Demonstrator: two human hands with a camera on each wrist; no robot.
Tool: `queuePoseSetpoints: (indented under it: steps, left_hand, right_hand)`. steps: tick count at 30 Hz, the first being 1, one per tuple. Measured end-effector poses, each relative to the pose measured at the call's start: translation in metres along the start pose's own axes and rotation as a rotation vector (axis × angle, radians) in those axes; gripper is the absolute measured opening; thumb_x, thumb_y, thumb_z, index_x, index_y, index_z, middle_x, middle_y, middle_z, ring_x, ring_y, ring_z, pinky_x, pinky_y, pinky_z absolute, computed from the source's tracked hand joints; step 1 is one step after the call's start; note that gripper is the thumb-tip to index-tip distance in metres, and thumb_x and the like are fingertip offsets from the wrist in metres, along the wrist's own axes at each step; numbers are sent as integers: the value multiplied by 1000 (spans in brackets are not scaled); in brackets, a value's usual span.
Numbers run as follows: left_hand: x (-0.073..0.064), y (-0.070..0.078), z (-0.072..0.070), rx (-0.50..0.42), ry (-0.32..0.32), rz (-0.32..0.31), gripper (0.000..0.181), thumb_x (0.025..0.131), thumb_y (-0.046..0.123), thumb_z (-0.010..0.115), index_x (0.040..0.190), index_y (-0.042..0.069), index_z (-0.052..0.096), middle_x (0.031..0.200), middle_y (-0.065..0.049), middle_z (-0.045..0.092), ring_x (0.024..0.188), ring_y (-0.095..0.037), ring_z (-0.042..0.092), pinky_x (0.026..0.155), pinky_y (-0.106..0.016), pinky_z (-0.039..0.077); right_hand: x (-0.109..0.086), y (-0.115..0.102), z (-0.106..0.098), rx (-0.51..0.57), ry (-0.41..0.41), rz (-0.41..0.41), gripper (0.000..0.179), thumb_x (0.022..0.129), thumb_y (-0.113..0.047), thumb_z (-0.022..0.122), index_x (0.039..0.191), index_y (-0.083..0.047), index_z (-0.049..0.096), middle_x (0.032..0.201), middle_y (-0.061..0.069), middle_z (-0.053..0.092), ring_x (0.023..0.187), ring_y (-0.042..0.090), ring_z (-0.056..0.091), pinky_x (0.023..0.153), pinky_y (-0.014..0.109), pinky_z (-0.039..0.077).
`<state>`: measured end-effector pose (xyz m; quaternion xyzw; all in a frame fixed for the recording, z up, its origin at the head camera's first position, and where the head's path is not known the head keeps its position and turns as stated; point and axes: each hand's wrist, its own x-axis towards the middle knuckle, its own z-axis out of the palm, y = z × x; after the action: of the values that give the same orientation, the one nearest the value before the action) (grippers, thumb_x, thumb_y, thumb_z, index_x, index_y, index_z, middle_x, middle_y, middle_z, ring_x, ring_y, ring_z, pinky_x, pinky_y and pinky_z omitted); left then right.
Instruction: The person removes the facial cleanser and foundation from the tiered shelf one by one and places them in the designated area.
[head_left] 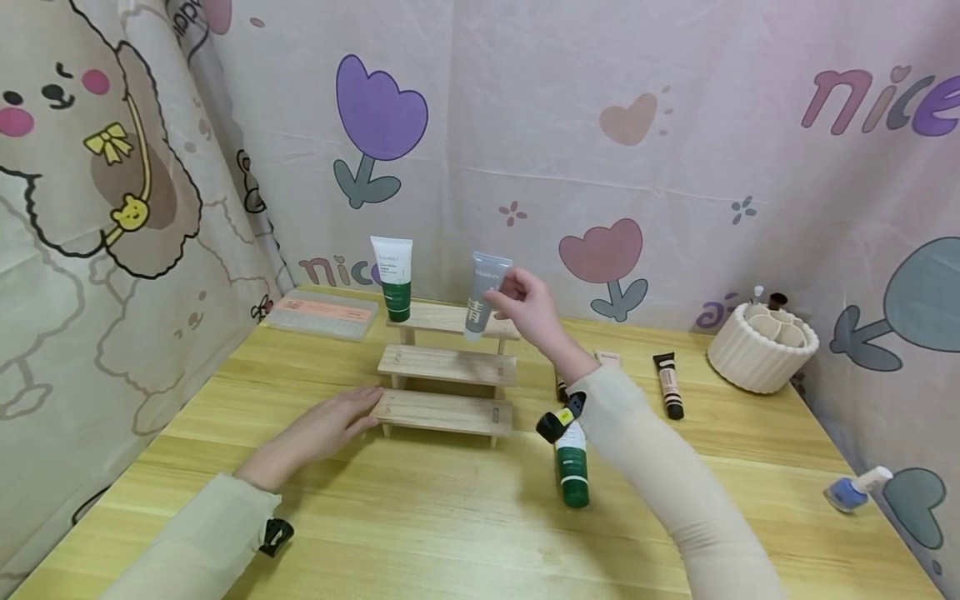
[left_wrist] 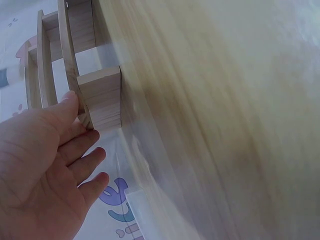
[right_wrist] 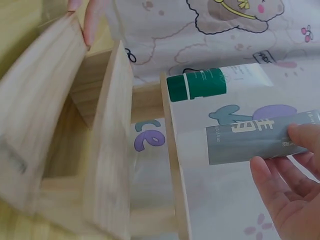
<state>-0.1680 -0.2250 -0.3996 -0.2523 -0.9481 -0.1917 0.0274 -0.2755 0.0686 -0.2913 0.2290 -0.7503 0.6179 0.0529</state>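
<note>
A three-tier wooden display stand [head_left: 446, 412] stands on the table. My left hand [head_left: 330, 425] pinches the left end of its lowest step, thumb on one face and fingers on the other in the left wrist view. With my right hand [head_left: 531, 307] I hold a grey-blue squeeze tube [head_left: 486, 292] by its upper right side, cap down. The tube hangs near the top step; in the right wrist view a gap shows between its cap [right_wrist: 210, 146] and that step [right_wrist: 175, 165]. A white and green tube [head_left: 393, 279] stands upright on the top step's left end.
Another white and green tube [head_left: 573, 475] lies right of the stand, partly under my right sleeve. Farther right are a small black and pink tube [head_left: 668, 383], a white ribbed holder [head_left: 761, 346] with brushes, and blue nail polish [head_left: 851, 493]. A flat pale case [head_left: 322, 315] lies back left.
</note>
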Motion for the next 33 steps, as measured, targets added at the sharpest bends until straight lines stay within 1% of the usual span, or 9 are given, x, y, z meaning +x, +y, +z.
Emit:
queuePoseSetpoints:
  steps: [2,7,10,14,20,23,26,29,33]
  left_hand:
    - [0,0,0,-2,0,1,49,93,18,55,131,-10,43,135,-27,39,121,-43,39,101,-54,31]
    - [0,0,1,-6,6,8,49,93,17,56,131,-10,43,135,-28,39,121,-42,39,100,-54,31]
    - [0,-1,1,-7,5,7,49,93,17,56,131,-11,43,135,-28,39,121,-43,39,101,-54,31]
    - [-1,-1,2,-12,2,2,49,93,17,55,131,-11,42,135,-28,39,122,-43,39,101,-54,30]
    - [-1,0,-1,-16,-8,-2,48,94,16,54,131,-11,41,136,-28,38,122,-43,38,101,-54,30]
    - [-1,0,-2,-11,-10,-3,48,94,16,54,131,-11,41,135,-28,38,122,-42,38,101,-54,30]
    - [-1,0,-1,-12,-8,-3,48,94,16,54,131,-11,42,135,-28,39,122,-42,38,101,-54,30]
    - [-1,0,-1,-9,-9,-1,48,94,16,54,131,-11,42,135,-28,39,122,-42,38,101,-54,30]
    - [0,0,-1,-9,-13,1,48,94,16,54,131,-11,42,135,-28,39,123,-42,38,102,-53,30]
  right_hand:
    - [-9,1,-10,12,6,3,23,86,-3,64,107,5,57,95,15,62,79,19,60,65,32,56]
    - [-33,3,-38,9,20,28,27,87,-3,62,111,6,55,98,18,61,82,20,60,71,40,56]
    - [-50,7,-54,-11,20,54,28,88,-4,61,112,7,53,100,20,60,83,19,60,71,38,56]
    - [-73,21,-75,-47,37,107,26,89,-6,61,109,8,52,96,19,59,80,17,60,68,33,56]
    - [-101,40,-105,-118,68,236,30,89,-14,62,106,9,50,93,16,58,78,15,59,70,38,56]
    - [-113,50,-117,-139,65,283,31,90,-12,61,105,12,50,88,14,59,73,15,60,69,40,56]
    - [-125,61,-127,-146,29,354,32,90,-12,59,107,14,50,88,14,60,71,18,61,69,41,56]
    - [-136,72,-133,-146,-23,429,33,90,-13,59,107,13,49,88,13,60,70,20,61,69,41,56]
    - [-148,85,-138,-135,-87,489,33,90,-11,58,107,15,48,83,12,61,68,21,61,68,42,56]
